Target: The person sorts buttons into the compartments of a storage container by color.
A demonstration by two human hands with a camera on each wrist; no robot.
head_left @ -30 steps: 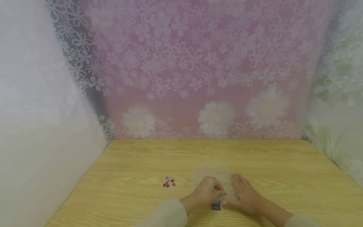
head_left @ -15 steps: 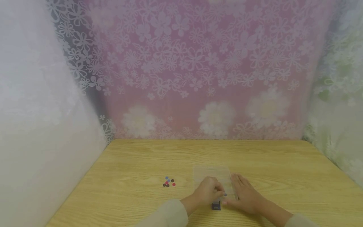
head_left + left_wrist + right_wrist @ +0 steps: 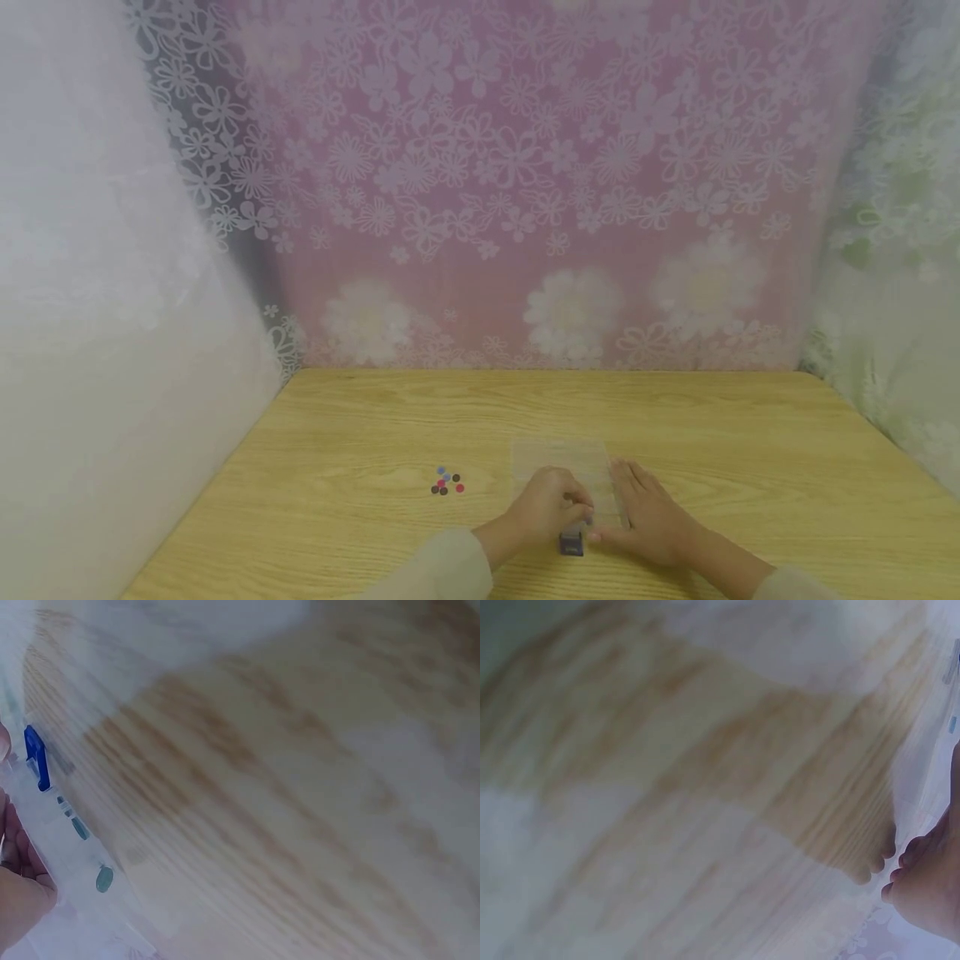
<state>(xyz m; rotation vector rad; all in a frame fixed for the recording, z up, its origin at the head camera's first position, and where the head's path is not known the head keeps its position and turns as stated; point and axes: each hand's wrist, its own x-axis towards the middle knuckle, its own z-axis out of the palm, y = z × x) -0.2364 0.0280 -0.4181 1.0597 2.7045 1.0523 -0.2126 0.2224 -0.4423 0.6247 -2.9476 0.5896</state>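
Observation:
A translucent plastic box (image 3: 555, 454) with a dark blue latch (image 3: 572, 546) on its near side stands on the table. Over it, my left hand (image 3: 547, 504) pinches a small bluish disc (image 3: 589, 521) between thumb and fingertips, close above the near right part. My right hand (image 3: 652, 518) lies along the box's right side, fingers straight and thumb reaching to the near corner. In the left wrist view the blue latch (image 3: 36, 757) and a greenish disc (image 3: 105, 878) show through the box wall. My right hand (image 3: 930, 881) is only partly visible in the right wrist view.
Left of the box, several small discs (image 3: 441, 483) in blue, red and black lie in a loose cluster on the wood-grain table (image 3: 360, 533). A pink flowered curtain (image 3: 525, 208) hangs behind the table's far edge, and a pale sheet (image 3: 135, 333) stands at the left.
The pinched disc has shifted slightly toward me and left, and less of it shows beyond my left fingertips. My right hand and the box have stayed put.

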